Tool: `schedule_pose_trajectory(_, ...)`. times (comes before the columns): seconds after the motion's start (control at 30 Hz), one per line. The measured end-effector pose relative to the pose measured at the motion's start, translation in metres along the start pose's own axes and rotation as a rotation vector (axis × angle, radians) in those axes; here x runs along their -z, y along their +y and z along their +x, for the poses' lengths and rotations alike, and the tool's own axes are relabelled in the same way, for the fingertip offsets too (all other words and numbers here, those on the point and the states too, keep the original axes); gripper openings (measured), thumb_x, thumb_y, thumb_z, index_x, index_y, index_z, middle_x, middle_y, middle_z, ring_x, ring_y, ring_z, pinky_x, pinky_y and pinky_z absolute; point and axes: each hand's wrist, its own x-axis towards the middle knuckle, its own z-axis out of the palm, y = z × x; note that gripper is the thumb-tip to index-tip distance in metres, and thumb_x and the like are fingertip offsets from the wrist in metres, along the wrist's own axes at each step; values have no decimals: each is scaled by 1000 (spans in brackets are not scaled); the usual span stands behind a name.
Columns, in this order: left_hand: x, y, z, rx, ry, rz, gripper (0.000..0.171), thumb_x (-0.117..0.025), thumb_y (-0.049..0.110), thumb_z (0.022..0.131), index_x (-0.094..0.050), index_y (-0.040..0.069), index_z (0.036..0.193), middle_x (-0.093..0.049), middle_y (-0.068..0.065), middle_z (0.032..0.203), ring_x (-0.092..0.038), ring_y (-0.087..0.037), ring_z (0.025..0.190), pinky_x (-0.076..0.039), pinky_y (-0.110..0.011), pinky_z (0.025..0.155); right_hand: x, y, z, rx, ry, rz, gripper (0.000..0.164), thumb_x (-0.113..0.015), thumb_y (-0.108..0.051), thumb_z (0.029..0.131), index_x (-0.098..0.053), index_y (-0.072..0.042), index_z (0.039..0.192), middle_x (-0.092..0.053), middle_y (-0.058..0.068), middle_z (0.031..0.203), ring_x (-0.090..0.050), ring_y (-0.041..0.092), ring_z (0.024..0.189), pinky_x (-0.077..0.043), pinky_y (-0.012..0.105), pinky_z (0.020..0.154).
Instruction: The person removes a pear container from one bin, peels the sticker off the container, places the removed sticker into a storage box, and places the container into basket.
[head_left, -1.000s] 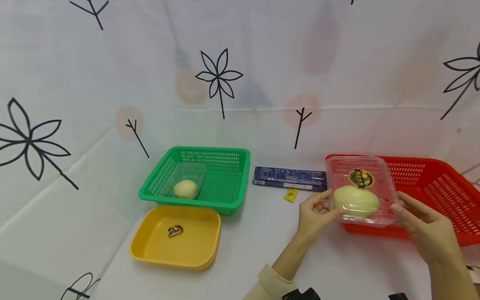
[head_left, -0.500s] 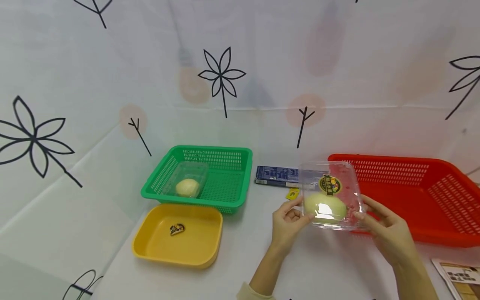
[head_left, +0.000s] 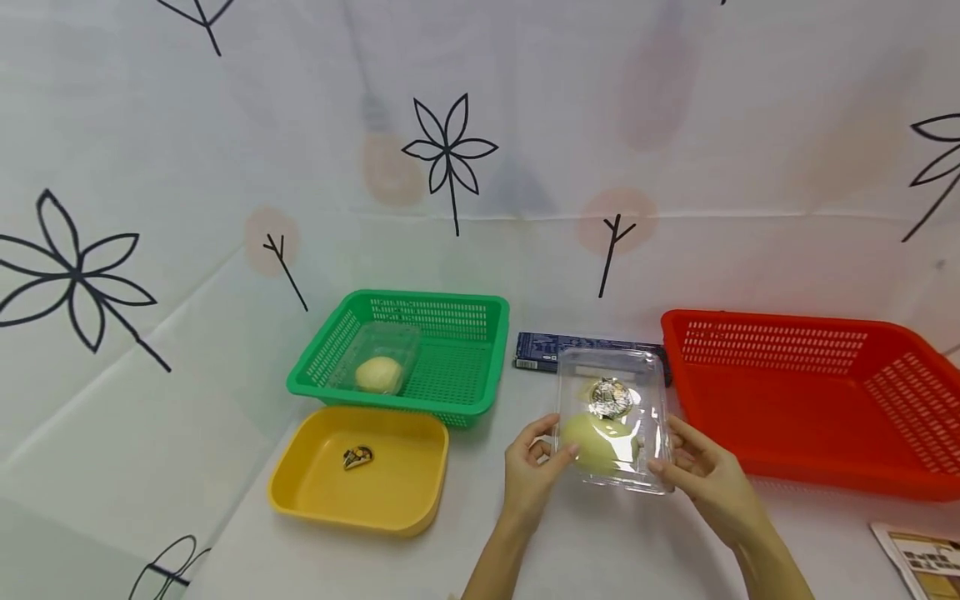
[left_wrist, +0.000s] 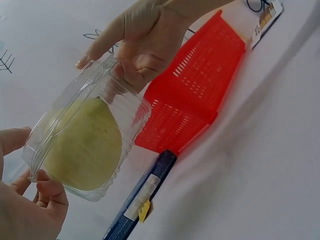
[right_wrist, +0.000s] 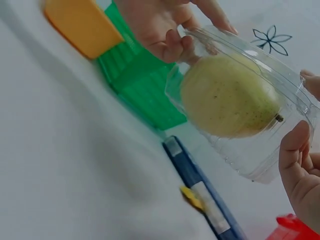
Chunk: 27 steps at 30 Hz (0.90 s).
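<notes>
A clear plastic clamshell box [head_left: 577, 379] with a round black-and-gold sticker [head_left: 611, 398] on its lid is held in the air between both hands. Inside lies a pale yellow-green fruit [right_wrist: 232, 97], a short dark stem showing in the right wrist view. My left hand [head_left: 531, 471] pinches the box's left edge, thumb on the lid side and fingers beneath. On the opposite edge, my right hand [head_left: 708, 479] grips it the same way. The lid appears closed, tilted toward the head camera.
Back left stands a green basket [head_left: 461, 408] holding another clear box with a pale fruit [head_left: 378, 375]. A yellow tray [head_left: 360, 521] in front of it holds a crumpled sticker [head_left: 357, 456]. A red basket [head_left: 810, 417] stands right. Behind the box lies a dark blue carton [head_left: 536, 350]; printed paper [head_left: 926, 558] lies front right.
Both hands have carried the box left and lower, from in front of the red basket to the middle of the table. Their hold on its two sides stays the same.
</notes>
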Motion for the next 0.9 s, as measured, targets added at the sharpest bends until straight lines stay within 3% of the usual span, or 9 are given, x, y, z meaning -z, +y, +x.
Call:
schedule_pose_trajectory(0.13,11,-2,-4,28,0,47,46,-69,-4,76,-54,-13,118,-48,-10,99,-43,0,60,-35,-12,51,-8,7,-2,5,-18,-19,71,-60,10,84,-19,15,141,-52,0,96,-60,7,78,-51,19,64)
schedule_pose_trajectory(0.27,21,-4,-9,49,-6,89,47,-69,-3,76,-53,-13,119,-46,-9,96,-41,1,58,-34,-12,51,-14,17,-5,26,-36,-12,62,-61,11,82,-39,-7,138,-54,0,92,-60,9,73,-50,21,62)
schedule_pose_trajectory(0.33,26,-5,-12,63,-17,107,48,-70,-2,75,-53,-13,119,-46,-9,95,-41,1,58,-35,-12,51,-17,22,-7,29,-41,-4,59,-60,11,82,-44,-11,134,-55,1,91,-62,10,74,-51,21,61)
schedule_pose_trajectory(0.4,31,-6,-15,70,-24,122,49,-70,-2,75,-53,-13,119,-47,-9,95,-41,1,58,-35,-12,51,-20,26,-9,25,-37,-31,59,-60,11,83,-42,-6,136,-56,2,89,-62,10,73,-51,22,61)
schedule_pose_trajectory(0.53,40,-10,-21,76,-34,135,49,-70,-3,74,-53,-13,119,-46,-8,94,-42,0,58,-35,-13,51,-25,32,-13,-9,-32,-125,60,-58,7,86,-29,15,137,-55,5,85,-59,9,67,-51,24,60)
schedule_pose_trajectory(0.9,51,-18,-30,158,-70,181,52,-73,-1,70,-55,-6,118,-46,-4,88,-40,-2,57,-35,-14,51,-30,45,-24,-159,-26,-215,56,-54,-2,92,-27,14,139,-55,12,89,-55,10,66,-52,28,59)
